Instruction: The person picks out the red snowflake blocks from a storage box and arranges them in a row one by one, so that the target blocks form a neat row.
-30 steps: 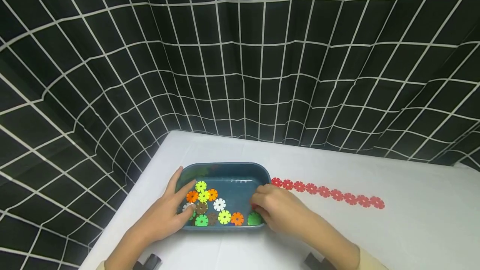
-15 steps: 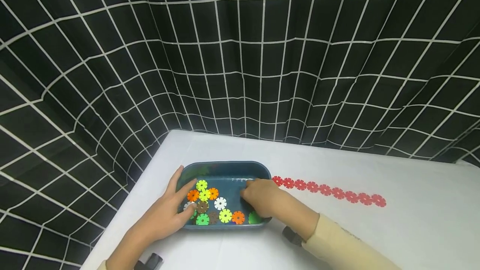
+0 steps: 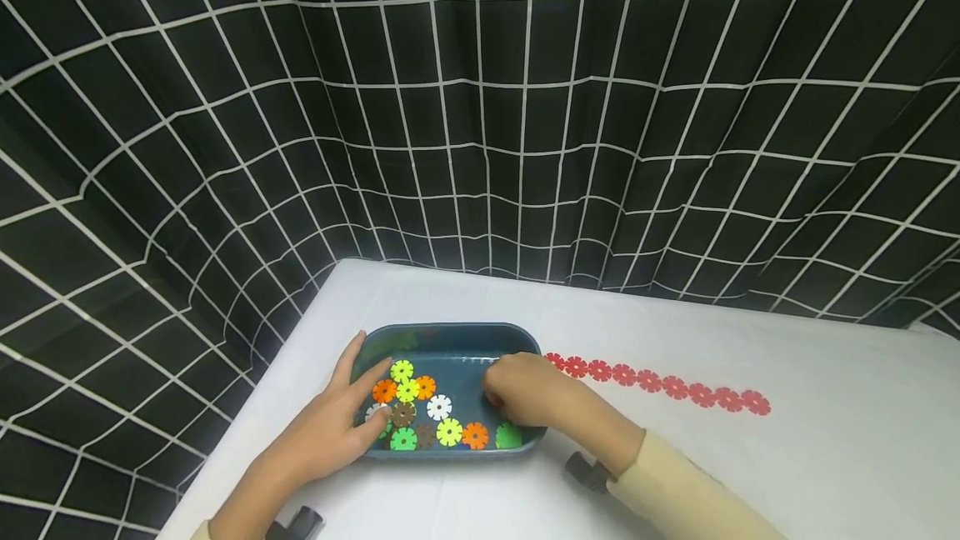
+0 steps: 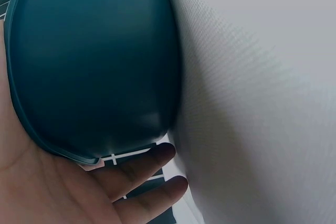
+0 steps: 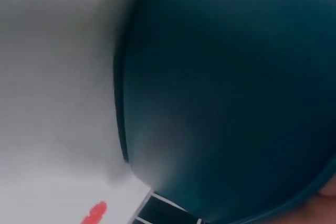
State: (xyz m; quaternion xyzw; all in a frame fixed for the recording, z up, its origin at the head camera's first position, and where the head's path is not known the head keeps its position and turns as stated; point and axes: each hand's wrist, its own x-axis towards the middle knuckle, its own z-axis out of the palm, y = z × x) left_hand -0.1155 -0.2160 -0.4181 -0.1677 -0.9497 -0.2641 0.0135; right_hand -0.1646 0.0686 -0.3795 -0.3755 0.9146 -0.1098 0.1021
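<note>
A dark teal plastic tray (image 3: pixel 450 455) holds several flower-shaped discs, among them a white disc (image 3: pixel 439 407), an orange disc (image 3: pixel 475 436) and a green disc (image 3: pixel 507 437). My left hand (image 3: pixel 330 427) rests over the tray's left rim with its fingers spread. The thumb lies inside; in the left wrist view two fairly straight fingers (image 4: pixel 149 201) extend outside the wall. Reaching over the right end, my right hand (image 3: pixel 525 390) is down in the tray with bent fingers. Its fingertips are hidden, so whatever they touch or pinch does not show.
To the right of the tray, a row of several red flower discs (image 3: pixel 648 382) runs across the white tabletop (image 3: pixel 675 473). A black curtain with white grid lines (image 3: pixel 480 107) hangs behind and at the left. Dark wrist devices (image 3: pixel 588 473) sit beneath the forearms.
My right hand has moved left, farther into the tray, from its right wall, and the sleeve has come into view. The left hand and the red row have stayed put.
</note>
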